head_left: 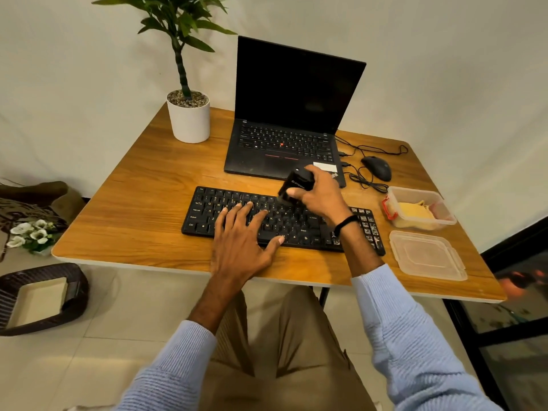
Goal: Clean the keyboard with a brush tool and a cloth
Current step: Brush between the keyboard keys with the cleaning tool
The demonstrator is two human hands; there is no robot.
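A black rectangular computer keyboard (204,216) lies across a wooden table (133,200), in front of an open black laptop (296,93). The left hand (240,232) rests flat on its keys, fingers straight and spread. The right hand (321,194) grips a black handheld brush tool (295,185) at the keyboard's top edge. A yellow cloth (413,212) sits in a clear plastic container (444,203) to the right.

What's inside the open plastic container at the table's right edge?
A crumpled yellow cloth lies in the container; a clear lid sits on the table beside it. Anything beneath the cloth is hidden.
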